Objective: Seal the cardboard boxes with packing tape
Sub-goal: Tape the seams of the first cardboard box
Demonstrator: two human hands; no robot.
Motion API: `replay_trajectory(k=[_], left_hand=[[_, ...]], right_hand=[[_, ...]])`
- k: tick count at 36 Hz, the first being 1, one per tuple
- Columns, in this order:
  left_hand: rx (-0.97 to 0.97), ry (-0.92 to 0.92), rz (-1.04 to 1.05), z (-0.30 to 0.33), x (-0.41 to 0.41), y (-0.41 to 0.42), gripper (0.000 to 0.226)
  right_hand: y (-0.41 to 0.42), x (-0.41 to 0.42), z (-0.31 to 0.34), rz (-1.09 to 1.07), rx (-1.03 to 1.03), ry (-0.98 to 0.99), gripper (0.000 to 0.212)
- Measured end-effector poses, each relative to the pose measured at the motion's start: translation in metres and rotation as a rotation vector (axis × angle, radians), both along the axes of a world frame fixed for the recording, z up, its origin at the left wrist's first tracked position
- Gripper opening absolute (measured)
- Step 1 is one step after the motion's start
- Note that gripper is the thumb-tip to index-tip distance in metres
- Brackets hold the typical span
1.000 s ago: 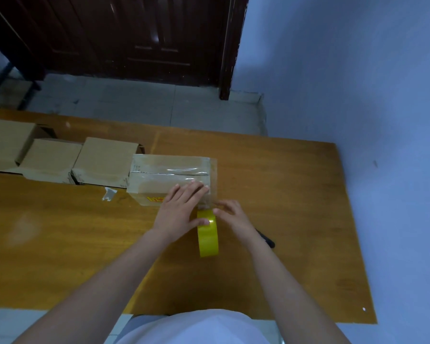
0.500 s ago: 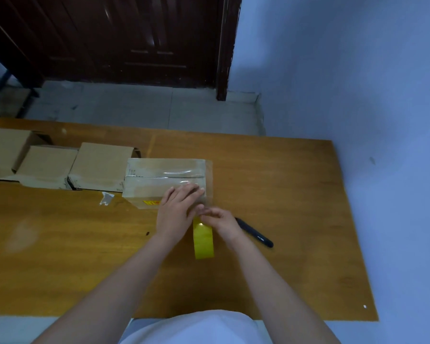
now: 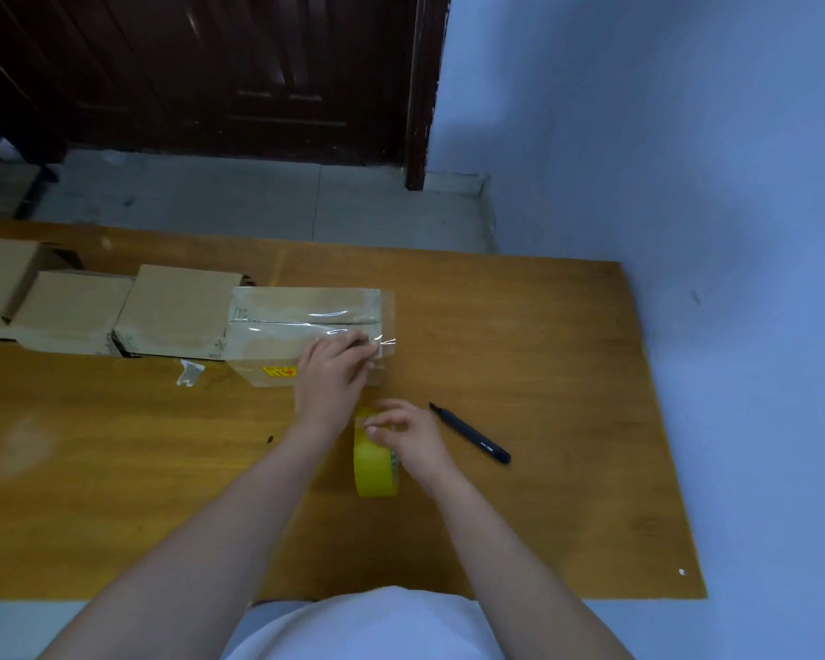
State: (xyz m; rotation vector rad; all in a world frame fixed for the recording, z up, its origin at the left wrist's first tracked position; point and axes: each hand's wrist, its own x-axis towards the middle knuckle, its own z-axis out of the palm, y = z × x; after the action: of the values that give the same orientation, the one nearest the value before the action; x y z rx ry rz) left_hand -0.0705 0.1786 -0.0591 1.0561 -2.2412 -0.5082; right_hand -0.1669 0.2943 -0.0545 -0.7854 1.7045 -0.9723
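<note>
A cardboard box (image 3: 301, 316) with clear tape along its top seam stands at the middle of the wooden table (image 3: 520, 354). My left hand (image 3: 330, 373) lies flat on the box's near right corner, fingers pressing the tape down. A yellow roll of packing tape (image 3: 372, 462) stands on edge just in front of the box. My right hand (image 3: 408, 433) holds the top of the roll, fingers curled over it. A loose end of clear tape sticks out past the box's right edge.
Three more cardboard boxes (image 3: 177, 307) stand in a row to the left of the taped one. A black marker (image 3: 470, 433) lies right of my right hand. A scrap of tape (image 3: 189, 373) lies on the table. A blue wall borders the table's right side.
My right hand has drawn the yellow roll back from the box toward me. My left hand has stayed pressed on the box's corner.
</note>
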Motion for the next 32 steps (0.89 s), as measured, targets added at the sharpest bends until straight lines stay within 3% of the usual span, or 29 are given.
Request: replay_trajectory(k=[5,11,16,20,23,25,26,29,32], left_hand=[[-0.170,-0.051,-0.111,-0.002,0.002,-0.007,0.020],[-0.283,-0.138,-0.173,-0.001,0.002,-0.016,0.021],[-0.221,-0.162,-0.208,0.004,0.005,-0.019,0.022],[-0.147,-0.251,-0.220,0.009,0.010,-0.014,0.044],[-0.129,-0.307,-0.229,0.014,0.010,-0.013,0.056],[-0.115,-0.318,-0.241,0.017,0.008,-0.017,0.057],[-0.108,-0.321,-0.244,0.019,0.006,-0.020,0.058],[-0.083,-0.322,-0.249,0.023,0.002,-0.031,0.059],[-0.070,-0.298,-0.267,0.022,0.000,-0.040,0.061]], right_hand=[[0.007,-0.008,0.007,-0.100,-0.020,-0.079,0.011],[0.006,-0.019,0.012,0.032,0.042,0.067,0.004],[0.014,-0.025,0.019,0.117,0.240,0.029,0.013],[0.014,-0.026,0.016,0.219,0.521,-0.048,0.007],[0.011,-0.025,0.009,0.198,0.617,-0.084,0.021],[-0.001,-0.023,0.002,0.142,0.637,-0.081,0.016],[-0.008,-0.023,-0.002,0.147,0.651,-0.027,0.011],[-0.025,-0.026,-0.018,0.090,0.682,0.192,0.030],[-0.034,-0.032,-0.029,0.060,0.671,0.247,0.023]])
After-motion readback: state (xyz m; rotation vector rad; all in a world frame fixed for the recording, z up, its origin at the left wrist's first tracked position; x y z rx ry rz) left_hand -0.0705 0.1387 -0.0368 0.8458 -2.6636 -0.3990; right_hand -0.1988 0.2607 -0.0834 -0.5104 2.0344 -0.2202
